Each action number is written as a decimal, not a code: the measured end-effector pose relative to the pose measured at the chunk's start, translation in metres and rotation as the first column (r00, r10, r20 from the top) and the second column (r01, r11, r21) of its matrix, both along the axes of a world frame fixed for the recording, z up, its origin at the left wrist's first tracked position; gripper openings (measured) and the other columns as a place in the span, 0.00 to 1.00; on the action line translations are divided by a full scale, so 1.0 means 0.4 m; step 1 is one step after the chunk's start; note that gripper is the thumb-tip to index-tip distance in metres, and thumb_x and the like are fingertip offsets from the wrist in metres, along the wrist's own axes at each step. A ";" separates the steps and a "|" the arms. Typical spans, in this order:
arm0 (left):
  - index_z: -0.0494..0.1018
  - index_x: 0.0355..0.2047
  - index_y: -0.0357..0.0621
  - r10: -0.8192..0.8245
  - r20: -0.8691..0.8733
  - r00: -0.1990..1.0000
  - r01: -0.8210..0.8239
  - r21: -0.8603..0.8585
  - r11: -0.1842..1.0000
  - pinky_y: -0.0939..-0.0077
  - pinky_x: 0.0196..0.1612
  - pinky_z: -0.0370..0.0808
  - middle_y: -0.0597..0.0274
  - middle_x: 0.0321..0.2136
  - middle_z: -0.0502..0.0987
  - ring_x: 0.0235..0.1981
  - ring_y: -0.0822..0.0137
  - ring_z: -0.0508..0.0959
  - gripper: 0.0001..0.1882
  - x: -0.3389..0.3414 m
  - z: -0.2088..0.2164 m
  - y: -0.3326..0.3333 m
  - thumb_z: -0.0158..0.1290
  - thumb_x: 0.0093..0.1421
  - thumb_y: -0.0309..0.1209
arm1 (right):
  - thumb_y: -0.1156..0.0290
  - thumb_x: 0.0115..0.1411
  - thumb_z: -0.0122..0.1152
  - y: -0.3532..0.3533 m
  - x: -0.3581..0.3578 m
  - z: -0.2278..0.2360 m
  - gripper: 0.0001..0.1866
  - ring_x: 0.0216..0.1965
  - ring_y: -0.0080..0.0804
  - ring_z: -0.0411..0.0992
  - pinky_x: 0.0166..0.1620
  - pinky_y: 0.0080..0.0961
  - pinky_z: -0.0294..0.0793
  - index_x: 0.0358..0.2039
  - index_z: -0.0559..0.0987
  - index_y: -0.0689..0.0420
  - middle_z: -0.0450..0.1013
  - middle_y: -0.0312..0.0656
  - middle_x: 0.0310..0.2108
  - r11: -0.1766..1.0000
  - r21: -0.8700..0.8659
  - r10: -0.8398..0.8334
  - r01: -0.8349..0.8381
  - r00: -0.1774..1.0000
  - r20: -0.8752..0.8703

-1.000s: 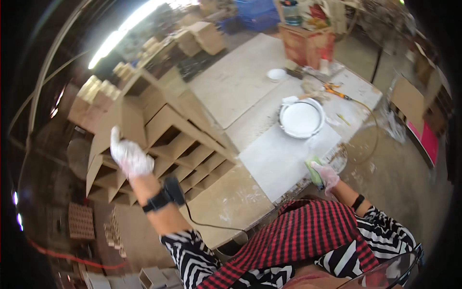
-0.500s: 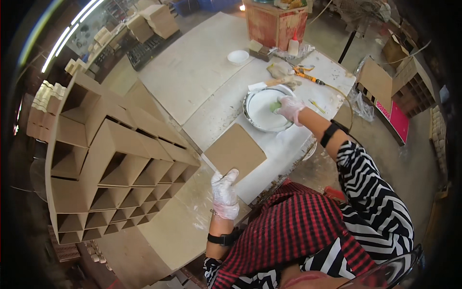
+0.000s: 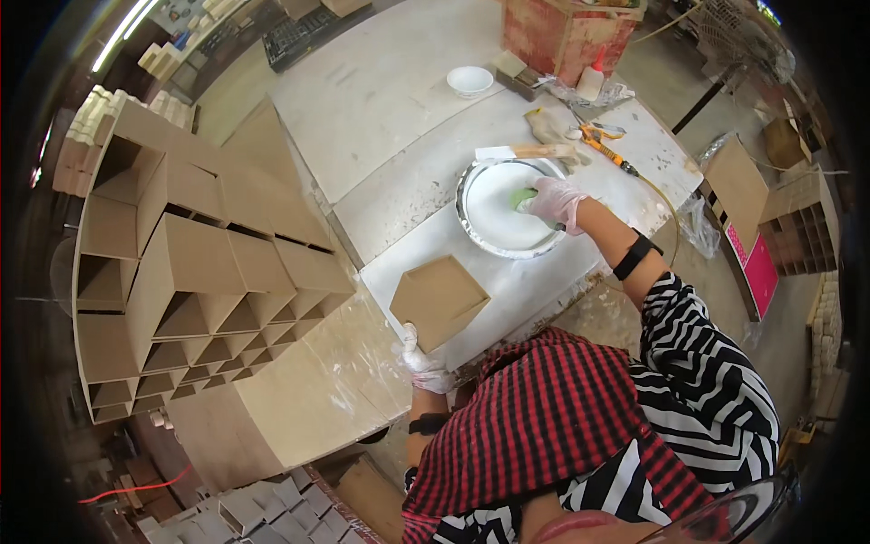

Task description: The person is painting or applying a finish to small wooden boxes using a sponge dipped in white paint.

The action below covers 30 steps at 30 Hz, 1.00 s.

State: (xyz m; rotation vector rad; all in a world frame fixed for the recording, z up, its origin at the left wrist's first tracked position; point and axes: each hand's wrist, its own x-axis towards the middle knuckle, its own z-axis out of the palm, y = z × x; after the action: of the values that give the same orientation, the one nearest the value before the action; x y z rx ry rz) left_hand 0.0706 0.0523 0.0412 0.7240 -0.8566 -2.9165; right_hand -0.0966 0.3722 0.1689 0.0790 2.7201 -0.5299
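Observation:
My left hand (image 3: 422,361), in a thin whitened clear glove, grips the near corner of a small square brown board box (image 3: 439,297). The box is tilted over the white-smeared table, so its inside and side walls show. My right hand (image 3: 555,203), also in a clear glove, pinches a green sponge (image 3: 522,197) over the right part of a round basin (image 3: 465,213). White paste or liquid (image 3: 503,218) fills the basin; whether the sponge touches it I cannot tell. A flat brush (image 3: 517,152) with a wooden handle lies across the basin's far rim.
Brown compartment boxes (image 3: 195,263) are stacked at the left. Beyond the basin lie a cloth glove (image 3: 546,127) and an orange-handled tool (image 3: 602,145) with a hose. Farther back stand a white bowl (image 3: 469,82), a bottle with a red tip (image 3: 590,83) and a reddish wooden bin (image 3: 571,41).
The box in my left hand has tipped, so its interior now shows where a flat face showed before. My right hand stays at the basin with the sponge. The view has shifted.

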 end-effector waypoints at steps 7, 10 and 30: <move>0.66 0.53 0.37 -0.232 0.048 0.971 0.222 -0.530 0.818 0.70 0.49 0.72 0.57 0.45 0.74 0.45 0.64 0.75 0.22 0.018 0.001 -0.095 0.47 0.64 0.39 | 0.57 0.54 0.59 0.021 0.010 0.001 0.22 0.40 0.41 0.75 0.43 0.32 0.72 0.46 0.76 0.56 0.76 0.50 0.38 0.981 -0.181 -0.076 0.067 0.996 -0.044; 0.66 0.54 0.37 -0.130 0.141 0.981 0.177 -0.405 0.897 0.73 0.46 0.73 0.58 0.46 0.73 0.44 0.65 0.75 0.25 -0.021 -0.018 -0.117 0.45 0.65 0.45 | 0.58 0.54 0.59 -0.028 0.038 0.012 0.21 0.38 0.39 0.75 0.43 0.31 0.72 0.46 0.76 0.55 0.76 0.50 0.36 0.945 -0.319 -0.092 0.064 0.993 -0.073; 0.79 0.32 0.30 0.130 0.383 0.914 0.073 -0.474 0.878 0.66 0.30 0.73 0.55 0.23 0.79 0.25 0.65 0.76 0.38 -0.085 -0.262 -0.124 0.44 0.59 0.62 | 0.52 0.60 0.51 -0.513 0.207 0.086 0.19 0.42 0.42 0.73 0.42 0.37 0.75 0.46 0.74 0.50 0.71 0.48 0.40 0.631 0.128 0.766 -0.765 0.640 0.053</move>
State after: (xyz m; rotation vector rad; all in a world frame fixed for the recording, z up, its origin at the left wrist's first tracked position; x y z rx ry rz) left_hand 0.0367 0.0028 -0.0634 1.2818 -1.5122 -2.3785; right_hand -0.0138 0.1670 0.2035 -1.0170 2.4529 -0.0680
